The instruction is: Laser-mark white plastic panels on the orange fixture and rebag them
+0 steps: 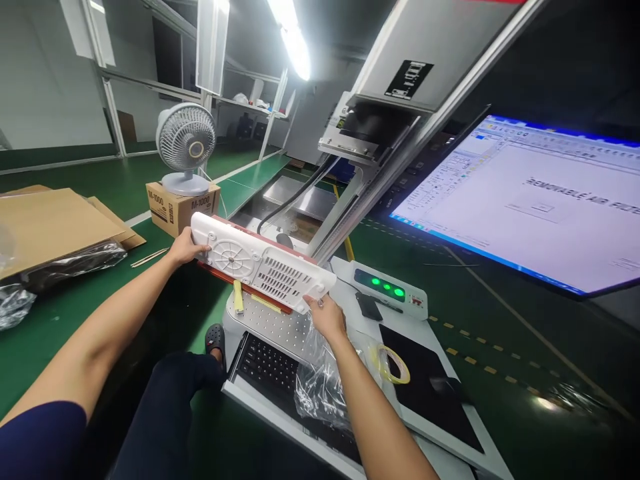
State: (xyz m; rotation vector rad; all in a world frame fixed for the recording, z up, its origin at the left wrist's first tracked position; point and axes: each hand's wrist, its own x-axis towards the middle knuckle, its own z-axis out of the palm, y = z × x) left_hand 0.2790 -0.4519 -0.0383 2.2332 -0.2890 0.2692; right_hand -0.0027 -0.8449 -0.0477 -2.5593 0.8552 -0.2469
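Observation:
A long white plastic panel with a round spoked grille and a slotted vent is held up over the machine's perforated metal plate. My left hand grips its left end, thumb on the front face. Its right end is pinched in my right hand. Behind and below the panel shows a red-orange strip; I cannot tell whether they touch. A piece of yellow tape hangs at the plate's edge. Crumpled clear plastic lies below my right hand.
Above stands the machine head on a slanted column. A monitor is at right. A keyboard, tape roll and control box with green lights are close by. A fan stands on a carton; flat cardboard lies left.

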